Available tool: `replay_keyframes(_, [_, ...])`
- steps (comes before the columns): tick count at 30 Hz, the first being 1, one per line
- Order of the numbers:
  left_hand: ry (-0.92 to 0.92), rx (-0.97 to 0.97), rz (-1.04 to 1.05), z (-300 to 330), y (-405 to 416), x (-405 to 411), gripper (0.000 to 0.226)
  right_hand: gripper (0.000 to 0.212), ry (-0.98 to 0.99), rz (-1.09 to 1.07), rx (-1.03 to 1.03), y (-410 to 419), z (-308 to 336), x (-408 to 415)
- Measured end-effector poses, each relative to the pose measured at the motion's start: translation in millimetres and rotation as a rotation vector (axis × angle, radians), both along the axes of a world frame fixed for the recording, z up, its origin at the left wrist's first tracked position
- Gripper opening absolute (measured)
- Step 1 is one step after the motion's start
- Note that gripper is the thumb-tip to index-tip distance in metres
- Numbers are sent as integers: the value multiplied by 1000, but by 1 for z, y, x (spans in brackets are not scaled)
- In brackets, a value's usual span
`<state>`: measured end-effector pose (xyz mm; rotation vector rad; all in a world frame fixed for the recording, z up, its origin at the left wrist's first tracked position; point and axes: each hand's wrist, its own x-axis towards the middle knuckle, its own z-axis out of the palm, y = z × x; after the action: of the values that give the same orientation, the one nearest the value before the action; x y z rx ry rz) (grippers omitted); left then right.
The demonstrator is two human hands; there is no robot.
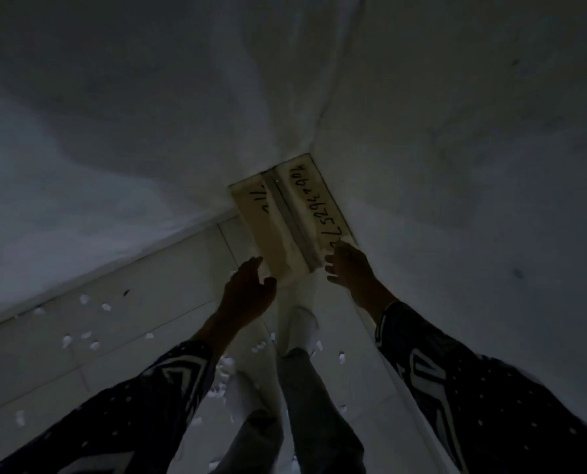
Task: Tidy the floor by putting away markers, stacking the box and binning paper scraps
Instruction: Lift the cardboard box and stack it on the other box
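Note:
A taped cardboard box point(287, 213) with dark handwritten digits on its top sits in the corner where two white walls meet. My right hand point(348, 268) touches the box's near right corner with relaxed fingers. My left hand point(249, 289) hovers just off the box's near left edge, fingers loosely spread, holding nothing. Several white paper scraps point(86, 335) lie scattered on the pale tiled floor to the left, and more scraps point(222, 371) lie around my feet. No markers are in view.
The scene is dim. White walls point(456, 165) close in on the right and the back. My legs and white socks point(302, 328) stand on the floor tiles point(169, 268) directly below the box.

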<state>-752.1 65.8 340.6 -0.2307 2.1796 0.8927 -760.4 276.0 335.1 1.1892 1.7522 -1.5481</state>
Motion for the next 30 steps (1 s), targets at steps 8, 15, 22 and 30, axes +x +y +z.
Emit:
replay_keyframes(8, [340, 100, -158, 157, -17, -6, 51, 44, 315, 170, 54, -43, 161, -12])
replay_keyframes(15, [630, 272, -82, 335, -23, -9, 45, 46, 626, 200, 75, -61, 333, 1])
replay_keyframes(22, [838, 249, -197, 448, -27, 1, 45, 44, 812, 371, 279, -71, 451, 18])
replay_keyframes(30, [1062, 307, -241, 548, -18, 0, 45, 46, 1040, 496, 520, -71, 566, 29])
